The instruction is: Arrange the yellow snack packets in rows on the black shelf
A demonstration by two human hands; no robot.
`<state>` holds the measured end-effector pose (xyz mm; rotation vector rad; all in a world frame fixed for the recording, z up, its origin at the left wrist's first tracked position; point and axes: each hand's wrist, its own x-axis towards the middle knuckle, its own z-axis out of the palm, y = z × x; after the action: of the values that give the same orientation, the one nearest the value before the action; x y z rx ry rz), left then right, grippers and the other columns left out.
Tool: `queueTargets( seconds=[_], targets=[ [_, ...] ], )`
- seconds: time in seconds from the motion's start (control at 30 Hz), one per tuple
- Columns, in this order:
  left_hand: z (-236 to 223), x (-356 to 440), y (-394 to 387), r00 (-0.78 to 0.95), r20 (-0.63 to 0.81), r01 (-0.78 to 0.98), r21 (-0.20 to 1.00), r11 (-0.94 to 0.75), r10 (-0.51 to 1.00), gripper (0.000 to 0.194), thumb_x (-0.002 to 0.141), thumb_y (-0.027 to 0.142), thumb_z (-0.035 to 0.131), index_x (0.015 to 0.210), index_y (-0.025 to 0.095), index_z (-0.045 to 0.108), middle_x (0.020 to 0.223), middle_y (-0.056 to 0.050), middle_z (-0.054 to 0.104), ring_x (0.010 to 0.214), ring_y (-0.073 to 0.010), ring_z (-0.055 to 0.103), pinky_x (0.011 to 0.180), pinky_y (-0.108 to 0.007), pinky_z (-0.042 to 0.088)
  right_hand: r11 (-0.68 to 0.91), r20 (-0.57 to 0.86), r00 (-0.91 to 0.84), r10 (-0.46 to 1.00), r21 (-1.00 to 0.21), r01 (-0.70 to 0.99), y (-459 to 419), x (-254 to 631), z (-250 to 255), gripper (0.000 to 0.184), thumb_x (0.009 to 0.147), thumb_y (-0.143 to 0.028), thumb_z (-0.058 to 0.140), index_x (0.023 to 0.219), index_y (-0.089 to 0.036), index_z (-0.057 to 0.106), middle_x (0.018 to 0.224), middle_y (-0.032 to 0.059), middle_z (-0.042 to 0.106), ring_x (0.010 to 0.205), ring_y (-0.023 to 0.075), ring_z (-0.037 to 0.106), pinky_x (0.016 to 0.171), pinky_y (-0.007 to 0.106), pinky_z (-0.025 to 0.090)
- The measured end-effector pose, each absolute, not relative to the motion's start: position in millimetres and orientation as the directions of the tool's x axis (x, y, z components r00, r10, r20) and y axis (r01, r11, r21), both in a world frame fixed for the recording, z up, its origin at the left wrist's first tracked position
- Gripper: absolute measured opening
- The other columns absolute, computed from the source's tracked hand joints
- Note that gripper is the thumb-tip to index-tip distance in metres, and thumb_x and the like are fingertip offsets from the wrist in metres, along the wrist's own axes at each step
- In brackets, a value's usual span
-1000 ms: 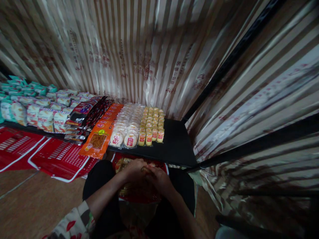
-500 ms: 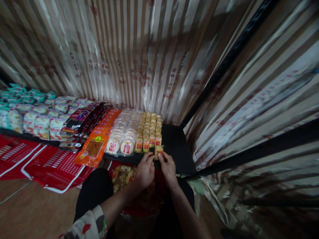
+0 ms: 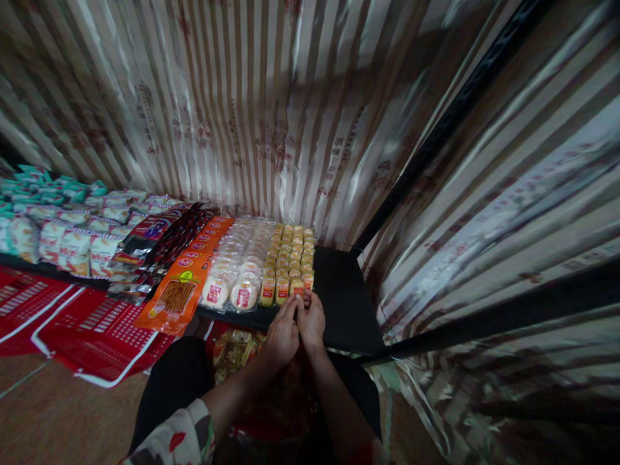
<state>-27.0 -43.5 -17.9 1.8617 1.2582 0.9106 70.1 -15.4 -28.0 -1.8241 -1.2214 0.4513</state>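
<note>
Small yellow wrapped snack packets [image 3: 283, 258] with red labels stand in several close rows on a black shelf [image 3: 346, 297]. At the front of the third column, my fingertips meet at one yellow snack packet [image 3: 297, 288], whose lower part they hide. My left hand [image 3: 282, 334] touches it from the front left with its fingers drawn together. Closed in a pinch, my right hand [image 3: 310, 320] is on its right side, close against the left hand. Round white crackers [image 3: 243, 294] in clear wrappers lie just left of the yellow packets.
Further left are an orange snack bag [image 3: 177, 290], dark packets [image 3: 145, 242] and white bags [image 3: 72, 248]. Red baskets [image 3: 104, 336] stand below the shelf. Between my knees, more yellow packets [image 3: 235, 352] lie in a container. A black post [image 3: 411, 161] rises at right, before striped sheeting [image 3: 261, 97].
Both hands have brought the held yellow packet left and back, from in front of the fourth column to the front of the third. The view has shifted slightly.
</note>
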Motion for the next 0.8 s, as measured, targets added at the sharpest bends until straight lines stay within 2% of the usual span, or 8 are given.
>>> queueTargets(
  seconds=[0.13,0.23,0.33,0.5,0.63,0.7,0.8],
  targets=[
    [-23.9,-26.2,-41.2,0.286,0.149,0.473,0.837,-0.275,0.947,0.066,0.069,0.001,0.034,0.134,0.008,0.039,0.144,-0.011,0.035,0.134,-0.0170,0.030,0.113,-0.036,0.027,-0.083,0.223,0.492,0.842,-0.847,0.525,-18.1,69.7,-31.2,0.033,0.078,-0.041,0.049,0.099,-0.016,0.054,0.091,0.0099,0.061,0.082,0.0214,0.059,0.077,0.035,0.048],
    [-28.0,-25.8,-40.5,0.282,0.150,0.489,0.827,-0.276,0.948,0.067,0.068,0.001,0.034,0.134,0.007,0.039,0.144,-0.012,0.035,0.134,-0.0178,0.030,0.112,-0.037,0.027,-0.033,0.240,0.479,0.845,-0.870,0.493,-21.3,70.4,-34.0,0.027,0.077,-0.039,0.052,0.094,-0.018,0.053,0.095,0.0097,0.058,0.082,0.0198,0.059,0.071,0.033,0.051],
    [-31.8,-25.7,-40.2,0.281,0.183,0.475,0.826,-0.302,0.942,0.066,0.068,0.002,0.033,0.133,0.007,0.039,0.144,-0.012,0.035,0.134,-0.0181,0.029,0.112,-0.038,0.027,0.006,0.219,0.449,0.866,-0.903,0.429,-22.1,71.1,-37.9,0.027,0.076,-0.037,0.053,0.095,-0.019,0.053,0.099,0.0096,0.056,0.084,0.0188,0.058,0.065,0.030,0.052],
    [-38.6,-27.9,-39.3,0.279,0.226,0.448,0.829,-0.334,0.933,0.064,0.069,0.002,0.033,0.132,0.008,0.041,0.144,-0.013,0.035,0.134,-0.0180,0.030,0.111,-0.038,0.029,0.008,0.176,0.444,0.878,-0.935,0.354,-19.8,72.0,-41.5,0.032,0.074,-0.036,0.057,0.100,-0.018,0.053,0.093,0.0071,0.059,0.081,0.0175,0.058,0.068,0.030,0.051],
    [-40.8,-29.5,-42.1,0.267,0.302,0.385,0.837,-0.388,0.915,0.059,0.073,0.004,0.034,0.131,0.010,0.042,0.142,-0.013,0.037,0.132,-0.0196,0.034,0.108,-0.040,0.034,0.011,0.119,0.482,0.868,-0.975,0.220,-21.5,73.8,-40.4,0.037,0.072,-0.039,0.059,0.101,-0.017,0.053,0.091,0.0070,0.060,0.081,0.0174,0.059,0.072,0.031,0.050],
    [-38.2,-29.3,-45.5,0.215,0.339,0.332,0.857,-0.394,0.916,0.056,0.075,0.006,0.034,0.130,0.011,0.041,0.141,-0.014,0.038,0.122,-0.0191,0.047,0.102,-0.038,0.042,0.023,0.089,0.502,0.860,-0.990,0.137,-24.1,76.5,-39.2,0.038,0.070,-0.040,0.061,0.100,-0.017,0.054,0.088,0.0064,0.061,0.080,0.0171,0.059,0.074,0.032,0.050],
    [-27.0,-28.2,-51.0,0.120,0.317,0.268,0.902,-0.338,0.941,0.052,0.080,0.012,0.038,0.132,0.015,0.039,0.136,-0.015,0.045,0.095,-0.0148,0.061,0.087,-0.034,0.051,0.031,0.042,0.494,0.868,-0.999,0.030,-30.3,83.8,-33.0,0.041,0.065,-0.040,0.065,0.097,-0.017,0.055,0.085,0.0057,0.062,0.078,0.0170,0.060,0.074,0.033,0.050]
  ],
)
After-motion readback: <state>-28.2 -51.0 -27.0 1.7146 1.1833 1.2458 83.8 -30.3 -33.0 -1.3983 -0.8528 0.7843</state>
